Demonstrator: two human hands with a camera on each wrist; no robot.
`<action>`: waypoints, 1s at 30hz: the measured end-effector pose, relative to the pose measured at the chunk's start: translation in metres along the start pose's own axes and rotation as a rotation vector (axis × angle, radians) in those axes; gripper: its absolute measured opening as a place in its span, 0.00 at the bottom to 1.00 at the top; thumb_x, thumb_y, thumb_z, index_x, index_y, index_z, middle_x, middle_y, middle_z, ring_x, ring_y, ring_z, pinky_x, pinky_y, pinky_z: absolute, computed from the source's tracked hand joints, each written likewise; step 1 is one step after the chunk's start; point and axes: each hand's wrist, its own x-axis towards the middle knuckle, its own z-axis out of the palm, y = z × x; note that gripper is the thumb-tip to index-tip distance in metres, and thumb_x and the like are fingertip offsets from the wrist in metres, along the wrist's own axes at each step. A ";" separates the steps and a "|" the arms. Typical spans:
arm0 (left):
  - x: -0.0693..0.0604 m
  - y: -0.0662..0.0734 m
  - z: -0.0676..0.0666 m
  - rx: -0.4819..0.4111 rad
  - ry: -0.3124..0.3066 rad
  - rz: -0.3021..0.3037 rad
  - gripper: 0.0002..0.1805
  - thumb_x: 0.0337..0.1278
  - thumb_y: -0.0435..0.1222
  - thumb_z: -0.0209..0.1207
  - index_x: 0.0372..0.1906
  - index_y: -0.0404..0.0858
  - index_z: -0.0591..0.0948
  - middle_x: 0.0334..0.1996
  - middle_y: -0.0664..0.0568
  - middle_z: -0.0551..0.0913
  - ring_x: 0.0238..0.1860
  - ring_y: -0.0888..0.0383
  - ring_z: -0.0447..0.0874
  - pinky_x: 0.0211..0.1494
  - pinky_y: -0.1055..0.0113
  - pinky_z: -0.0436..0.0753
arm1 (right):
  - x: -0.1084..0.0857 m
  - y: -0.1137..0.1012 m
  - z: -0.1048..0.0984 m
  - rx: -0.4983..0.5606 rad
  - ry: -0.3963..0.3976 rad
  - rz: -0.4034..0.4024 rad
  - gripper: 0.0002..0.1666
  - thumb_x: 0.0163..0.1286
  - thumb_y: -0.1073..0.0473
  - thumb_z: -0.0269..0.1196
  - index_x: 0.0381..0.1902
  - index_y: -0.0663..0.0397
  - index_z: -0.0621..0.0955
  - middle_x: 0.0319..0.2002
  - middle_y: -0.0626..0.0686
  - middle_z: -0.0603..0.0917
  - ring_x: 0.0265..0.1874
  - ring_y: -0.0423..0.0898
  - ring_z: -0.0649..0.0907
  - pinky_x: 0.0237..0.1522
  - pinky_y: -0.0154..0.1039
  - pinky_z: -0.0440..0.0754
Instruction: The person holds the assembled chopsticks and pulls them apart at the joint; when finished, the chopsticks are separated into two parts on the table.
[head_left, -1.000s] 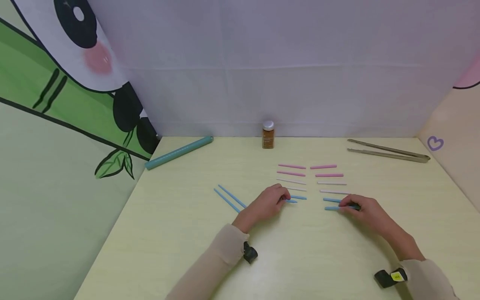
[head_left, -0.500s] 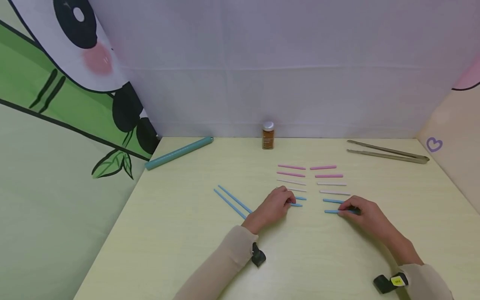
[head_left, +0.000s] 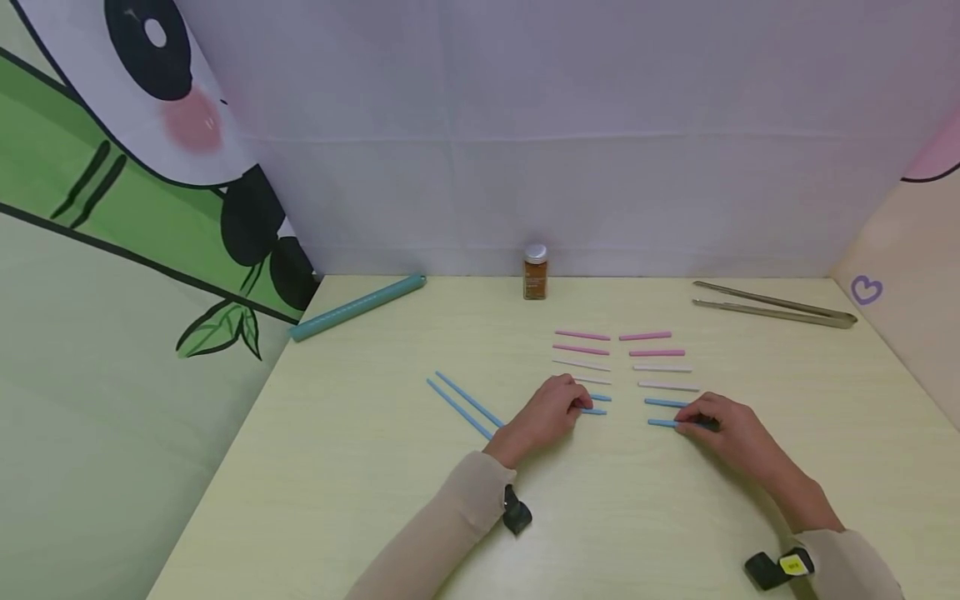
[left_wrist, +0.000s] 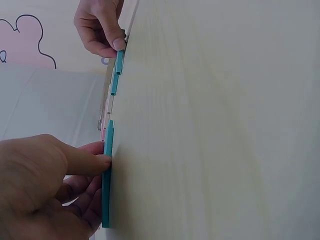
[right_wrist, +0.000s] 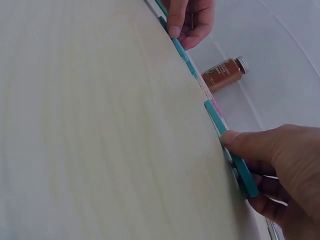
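In the head view my left hand (head_left: 546, 412) pinches a thin blue stick (head_left: 597, 412) at the front of the left column. Another blue stick (head_left: 602, 397) lies just behind it, partly hidden by the hand. To the right, my right hand (head_left: 723, 421) grips the front blue stick (head_left: 660, 423) of the right column between thumb and fingers. Behind that one lies a further blue stick (head_left: 663, 403). The left wrist view shows the left thumb against the held stick (left_wrist: 106, 195). In the right wrist view the right thumb presses its stick (right_wrist: 243, 172).
Behind the hands lie white sticks (head_left: 662, 367) and pink sticks (head_left: 657, 353) in two columns. Two long blue sticks (head_left: 459, 408) slant beside the left wrist. Farther back are a teal rod (head_left: 358, 308), a brown jar with a silvery lid (head_left: 535, 279) and metal tongs (head_left: 776, 306).
Both hands have drawn their front blue sticks slightly toward me, widening the gap to the sticks behind. The left hand also shifted right. Over the last half second they barely move.
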 end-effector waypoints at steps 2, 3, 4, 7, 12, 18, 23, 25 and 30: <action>0.000 0.000 0.000 0.000 0.000 0.005 0.07 0.63 0.29 0.56 0.38 0.40 0.84 0.34 0.54 0.80 0.37 0.62 0.72 0.47 0.75 0.72 | 0.000 -0.001 0.000 -0.013 0.001 0.002 0.11 0.53 0.66 0.72 0.31 0.44 0.85 0.31 0.41 0.80 0.31 0.31 0.74 0.34 0.29 0.75; 0.000 0.000 0.000 0.002 0.002 0.009 0.07 0.63 0.29 0.57 0.38 0.40 0.84 0.34 0.54 0.80 0.37 0.62 0.73 0.47 0.75 0.72 | 0.000 -0.001 -0.001 -0.020 0.004 0.001 0.11 0.53 0.66 0.72 0.31 0.44 0.85 0.31 0.41 0.80 0.31 0.31 0.74 0.34 0.30 0.75; 0.001 0.000 0.001 0.004 0.002 0.012 0.07 0.63 0.29 0.57 0.38 0.40 0.84 0.33 0.54 0.80 0.37 0.62 0.73 0.48 0.75 0.72 | 0.000 -0.002 -0.001 -0.024 0.006 0.001 0.11 0.52 0.66 0.72 0.31 0.44 0.85 0.31 0.41 0.81 0.31 0.31 0.74 0.34 0.30 0.75; 0.001 0.000 0.001 0.017 0.002 0.014 0.07 0.63 0.29 0.57 0.38 0.40 0.84 0.33 0.54 0.80 0.37 0.62 0.73 0.49 0.74 0.72 | 0.000 -0.002 -0.001 -0.031 0.012 -0.003 0.11 0.52 0.67 0.72 0.31 0.45 0.85 0.32 0.41 0.81 0.31 0.32 0.74 0.34 0.30 0.75; 0.001 0.000 0.001 0.037 -0.008 0.020 0.08 0.63 0.29 0.56 0.39 0.41 0.84 0.34 0.54 0.80 0.38 0.62 0.73 0.49 0.74 0.72 | 0.000 -0.004 -0.002 -0.040 0.005 0.007 0.11 0.53 0.66 0.71 0.32 0.46 0.85 0.32 0.41 0.80 0.31 0.32 0.74 0.34 0.32 0.76; -0.004 0.000 -0.014 0.008 -0.035 0.008 0.09 0.64 0.32 0.56 0.45 0.41 0.83 0.37 0.55 0.78 0.40 0.63 0.75 0.49 0.76 0.74 | 0.001 -0.006 -0.004 -0.041 0.003 0.015 0.09 0.54 0.65 0.71 0.33 0.47 0.85 0.31 0.42 0.80 0.30 0.32 0.74 0.34 0.30 0.75; -0.012 -0.011 -0.046 -0.099 -0.008 -0.034 0.09 0.67 0.34 0.55 0.47 0.38 0.82 0.40 0.53 0.78 0.43 0.60 0.78 0.50 0.73 0.76 | 0.005 -0.010 -0.007 -0.009 0.078 -0.054 0.10 0.52 0.68 0.71 0.32 0.50 0.85 0.30 0.41 0.79 0.29 0.30 0.74 0.31 0.26 0.73; -0.016 -0.020 -0.062 -0.133 0.019 -0.056 0.10 0.67 0.34 0.54 0.47 0.37 0.82 0.40 0.52 0.78 0.43 0.59 0.78 0.50 0.70 0.77 | 0.009 -0.014 -0.008 0.012 0.094 -0.065 0.11 0.53 0.68 0.71 0.33 0.50 0.85 0.30 0.41 0.79 0.30 0.29 0.74 0.30 0.26 0.73; -0.030 -0.056 -0.095 -0.153 0.071 -0.111 0.10 0.66 0.34 0.55 0.47 0.35 0.82 0.39 0.50 0.79 0.42 0.57 0.78 0.50 0.64 0.79 | 0.023 -0.031 -0.009 0.040 0.071 -0.042 0.10 0.59 0.65 0.69 0.39 0.51 0.84 0.35 0.43 0.81 0.33 0.31 0.75 0.33 0.29 0.75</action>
